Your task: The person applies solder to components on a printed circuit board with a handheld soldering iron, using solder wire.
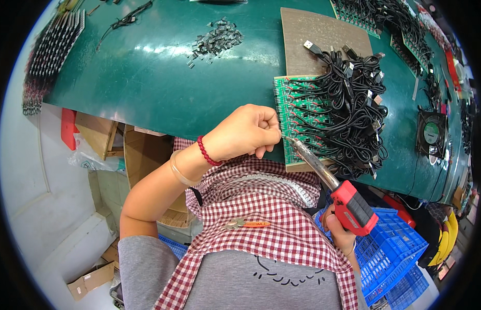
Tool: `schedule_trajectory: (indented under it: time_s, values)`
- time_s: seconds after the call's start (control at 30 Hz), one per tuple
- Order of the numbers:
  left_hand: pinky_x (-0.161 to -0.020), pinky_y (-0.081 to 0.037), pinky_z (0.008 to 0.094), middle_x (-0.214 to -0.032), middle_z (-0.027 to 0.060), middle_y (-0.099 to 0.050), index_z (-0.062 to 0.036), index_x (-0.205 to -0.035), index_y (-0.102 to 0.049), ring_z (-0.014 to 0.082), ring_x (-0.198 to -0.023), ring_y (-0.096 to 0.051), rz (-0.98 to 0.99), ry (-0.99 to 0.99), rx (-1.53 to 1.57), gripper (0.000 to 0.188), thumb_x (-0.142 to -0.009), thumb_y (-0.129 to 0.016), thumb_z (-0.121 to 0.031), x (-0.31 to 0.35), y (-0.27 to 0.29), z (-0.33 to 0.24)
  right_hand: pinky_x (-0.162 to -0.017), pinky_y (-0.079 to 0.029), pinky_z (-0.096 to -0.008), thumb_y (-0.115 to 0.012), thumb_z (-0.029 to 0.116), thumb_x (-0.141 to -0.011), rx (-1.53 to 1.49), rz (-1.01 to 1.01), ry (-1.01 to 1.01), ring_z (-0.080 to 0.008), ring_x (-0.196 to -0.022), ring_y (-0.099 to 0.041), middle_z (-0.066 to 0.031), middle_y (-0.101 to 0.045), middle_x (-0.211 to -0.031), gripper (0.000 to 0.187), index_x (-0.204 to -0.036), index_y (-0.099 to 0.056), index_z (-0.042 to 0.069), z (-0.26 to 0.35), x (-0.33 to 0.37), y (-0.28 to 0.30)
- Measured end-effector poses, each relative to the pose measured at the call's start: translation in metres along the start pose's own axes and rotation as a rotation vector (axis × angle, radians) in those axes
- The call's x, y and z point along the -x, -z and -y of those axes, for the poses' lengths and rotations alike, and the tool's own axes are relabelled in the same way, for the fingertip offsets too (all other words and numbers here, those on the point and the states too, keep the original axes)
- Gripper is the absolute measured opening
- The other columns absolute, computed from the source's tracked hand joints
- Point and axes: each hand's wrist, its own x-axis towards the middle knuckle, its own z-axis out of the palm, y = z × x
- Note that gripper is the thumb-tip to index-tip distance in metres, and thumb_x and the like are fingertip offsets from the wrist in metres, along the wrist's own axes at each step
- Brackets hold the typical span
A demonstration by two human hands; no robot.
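Note:
A green circuit board panel lies near the table's front edge, with red wires and a row of pins along its left side. Bundled black USB cables run from it to the right. At the panel's left edge my left hand is closed in a pinch; whatever its fingertips hold is hidden. My right hand grips a red and black soldering gun from below. The tool's metal tip points up and left, at the panel's lower left edge, close to my left fingers.
On the green table lies a pile of small black pin connectors. A brown board sits behind the panel. Stacked pin boards stand far left. To the right are a black fan and, below, a blue crate.

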Motion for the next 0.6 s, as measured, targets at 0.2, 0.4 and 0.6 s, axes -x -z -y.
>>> schedule_trajectory:
  time_s: [0.2,0.4,0.6]
  values:
    - [-0.044,-0.042,0.02,-0.062,0.0043,-0.058,-0.0009,-0.071,-0.053,0.0067,-0.048,-0.053,-0.015,-0.003,0.014,0.01,-0.078,-0.057,-0.007,0.0,0.0,-0.001,-0.051,-0.037,-0.028,-0.057,0.01,-0.081,0.021,-0.049,0.049,-0.0137,-0.05,-0.044,-0.006,-0.047,-0.058,0.029,-0.104,-0.047,-0.004,0.001,0.004,-0.005]
    - [-0.041,-0.037,0.0179,-0.062,0.0025,-0.056,-0.0018,-0.076,-0.053,0.0051,-0.046,-0.05,-0.021,0.006,-0.003,0.008,-0.082,-0.055,-0.007,0.001,-0.001,0.001,-0.048,-0.035,-0.0277,-0.056,0.011,-0.082,-0.198,-0.109,0.08,-0.0133,-0.047,-0.041,-0.0065,-0.047,-0.056,0.037,-0.113,-0.042,-0.003,0.017,-0.003,-0.012]
    - [-0.043,-0.041,0.0214,-0.062,0.0033,-0.058,0.001,-0.082,-0.054,0.0088,-0.049,-0.053,-0.236,-0.141,-0.323,0.011,-0.081,-0.058,-0.01,0.019,0.018,-0.017,-0.05,-0.037,-0.0274,-0.053,0.008,-0.082,-0.28,-0.11,0.146,-0.0133,-0.048,-0.043,-0.0061,-0.048,-0.058,0.037,-0.115,-0.042,-0.004,0.029,-0.008,-0.011]
